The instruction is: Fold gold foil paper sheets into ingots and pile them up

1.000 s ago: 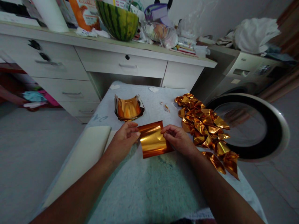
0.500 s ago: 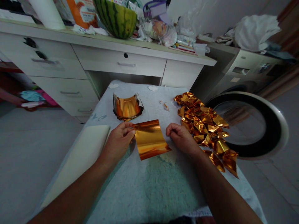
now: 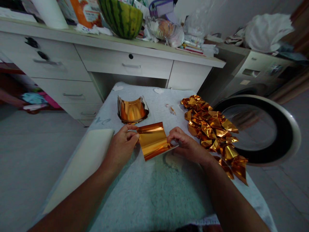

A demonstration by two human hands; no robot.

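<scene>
A gold foil sheet (image 3: 152, 140) is stretched between my hands above the cloth-covered table. My left hand (image 3: 124, 143) pinches its upper left edge between thumb and fingers. On the other side, my right hand (image 3: 184, 145) has its curled fingers on the right edge, where the sheet bends and its pale underside shows. Behind my left hand stands a curved stack of gold foil sheets (image 3: 132, 110). A long pile of folded gold foil pieces (image 3: 209, 127) lies beyond my right hand, along the table's right side.
A cream-coloured flat pad (image 3: 79, 167) lies along the left of the table (image 3: 154, 199). Small scraps (image 3: 172, 110) rest near the middle. White drawers (image 3: 127, 66) stand behind, with a cut watermelon (image 3: 123, 19) on top. At right is a washing machine with its round door (image 3: 256, 129) open.
My right hand has moved left onto the foil sheet's right edge, and the lower right corner is now bent up. My left hand keeps its pinch.
</scene>
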